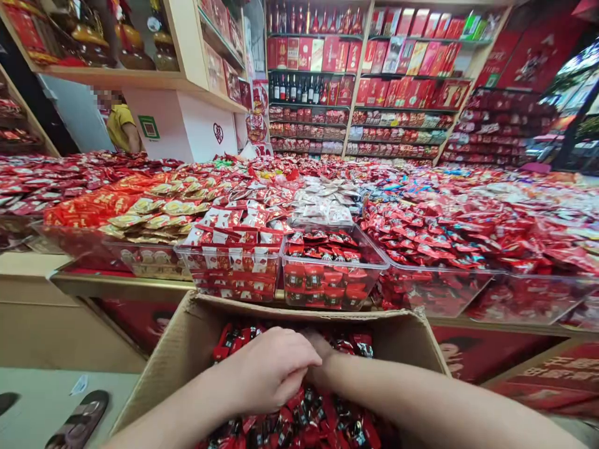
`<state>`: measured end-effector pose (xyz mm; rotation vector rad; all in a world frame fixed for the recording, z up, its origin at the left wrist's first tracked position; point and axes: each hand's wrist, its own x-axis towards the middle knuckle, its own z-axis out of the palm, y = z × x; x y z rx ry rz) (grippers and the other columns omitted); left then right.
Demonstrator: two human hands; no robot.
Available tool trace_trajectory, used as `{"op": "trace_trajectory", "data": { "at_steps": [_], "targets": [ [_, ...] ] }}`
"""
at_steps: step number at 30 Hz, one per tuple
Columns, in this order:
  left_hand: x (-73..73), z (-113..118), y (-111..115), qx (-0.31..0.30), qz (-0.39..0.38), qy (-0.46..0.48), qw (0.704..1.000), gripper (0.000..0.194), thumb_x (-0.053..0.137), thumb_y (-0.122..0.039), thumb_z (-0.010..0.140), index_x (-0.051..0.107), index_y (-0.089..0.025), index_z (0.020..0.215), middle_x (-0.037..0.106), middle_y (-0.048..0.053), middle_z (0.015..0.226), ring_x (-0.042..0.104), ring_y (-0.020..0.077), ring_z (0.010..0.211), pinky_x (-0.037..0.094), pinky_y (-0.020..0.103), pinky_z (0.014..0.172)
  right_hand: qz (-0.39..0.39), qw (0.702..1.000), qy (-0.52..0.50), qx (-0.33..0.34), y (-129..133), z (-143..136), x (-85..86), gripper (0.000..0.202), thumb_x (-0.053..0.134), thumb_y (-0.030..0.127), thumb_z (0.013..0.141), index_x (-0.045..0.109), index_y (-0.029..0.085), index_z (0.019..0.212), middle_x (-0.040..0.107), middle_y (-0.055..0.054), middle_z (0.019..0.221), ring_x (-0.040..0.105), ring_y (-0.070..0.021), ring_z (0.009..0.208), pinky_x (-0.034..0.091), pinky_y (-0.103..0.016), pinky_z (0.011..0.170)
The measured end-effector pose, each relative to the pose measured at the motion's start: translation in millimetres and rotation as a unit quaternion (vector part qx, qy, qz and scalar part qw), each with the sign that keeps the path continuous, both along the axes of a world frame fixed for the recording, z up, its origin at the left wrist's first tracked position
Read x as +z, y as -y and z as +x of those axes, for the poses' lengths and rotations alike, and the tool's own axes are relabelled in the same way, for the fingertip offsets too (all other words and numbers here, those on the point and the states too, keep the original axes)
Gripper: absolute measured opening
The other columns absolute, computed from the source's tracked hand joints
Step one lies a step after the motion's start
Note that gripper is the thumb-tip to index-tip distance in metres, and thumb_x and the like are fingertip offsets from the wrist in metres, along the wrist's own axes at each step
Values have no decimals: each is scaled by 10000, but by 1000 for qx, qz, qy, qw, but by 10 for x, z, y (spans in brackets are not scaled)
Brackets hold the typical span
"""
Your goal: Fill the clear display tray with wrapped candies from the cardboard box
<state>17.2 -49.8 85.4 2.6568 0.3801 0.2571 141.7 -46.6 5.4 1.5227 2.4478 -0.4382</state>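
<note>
Both hands are inside an open cardboard box full of small red and black wrapped packets. My left hand is closed, its fingers curled down over the packets; whatever it holds is hidden. Just behind it, my right hand reaches in from the right, smeared by motion and partly covered by the left hand, so its fingers do not show. Beyond the box's far flap stands a clear plastic bin with stacked red and black packets that look similar.
Beside that bin, another clear bin holds red and white packets. Gold packets lie further left, white packets behind. Shelves of bottles and boxes line the back wall. A person in yellow is at left; a sandal is on the floor.
</note>
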Motion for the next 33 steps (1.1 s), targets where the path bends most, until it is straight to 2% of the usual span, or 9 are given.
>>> {"op": "trace_trajectory", "data": {
  "at_steps": [5,9,13,18,21,23,29,31,33],
  "targets": [
    [-351,-229,-90,132,-68,77,986,347,418,-181,802,518,-236,1129,548,60,1157,489,202,1052,383,305,907,16,999,-24,37,181,99,144,239,561,96,644,606,84,879,648,-163,867,600,-293,774,467,-373,654],
    [-408,-314,-40,195,-175,59,963,448,512,-333,778,430,-294,1216,530,24,1195,483,238,1073,372,332,918,25,974,-225,8,360,307,496,280,383,113,741,554,141,961,647,-77,808,593,-176,690,447,-251,600],
    [-353,-198,21,243,-267,86,929,403,543,-337,758,509,-271,1154,633,21,1033,564,236,927,427,320,826,-8,899,-427,-94,476,366,567,239,426,153,761,538,175,970,617,-9,761,519,-105,591,404,-199,541],
    [-275,-69,52,290,-484,170,808,384,604,-329,714,587,-146,1052,679,54,793,588,177,683,472,255,596,-75,771,-590,-226,505,374,501,189,575,322,726,529,153,798,576,3,653,507,-103,575,407,-216,529],
    [-211,-31,67,277,-531,231,767,306,607,-305,723,625,-155,989,668,29,725,555,125,611,452,215,572,-139,692,-662,-253,483,405,572,241,579,376,718,511,154,783,556,23,616,537,-97,540,435,-228,522],
    [-183,-10,78,274,-541,247,756,266,582,-294,752,633,-170,982,656,14,689,528,97,567,430,191,546,-155,669,-675,-271,469,419,621,273,573,398,719,505,152,814,559,26,613,560,-98,519,437,-221,493],
    [-219,16,121,291,-529,273,749,303,538,-315,781,599,-176,1043,660,49,827,574,160,678,484,278,618,-124,654,-693,-277,486,418,612,268,586,386,718,488,153,809,568,23,606,589,-113,533,454,-215,472],
    [-175,-23,136,301,-451,257,800,291,529,-313,781,606,-186,1032,666,51,858,591,192,738,495,308,659,-82,699,-669,-238,524,469,670,200,582,339,734,516,157,784,586,8,643,586,-112,578,471,-230,526],
    [-36,-79,126,291,-315,249,868,264,516,-275,790,603,-216,1032,664,35,912,594,202,820,484,313,738,50,766,-612,-190,559,587,836,116,550,283,767,559,176,811,617,-11,722,585,-120,651,479,-247,590]
  ]
}}
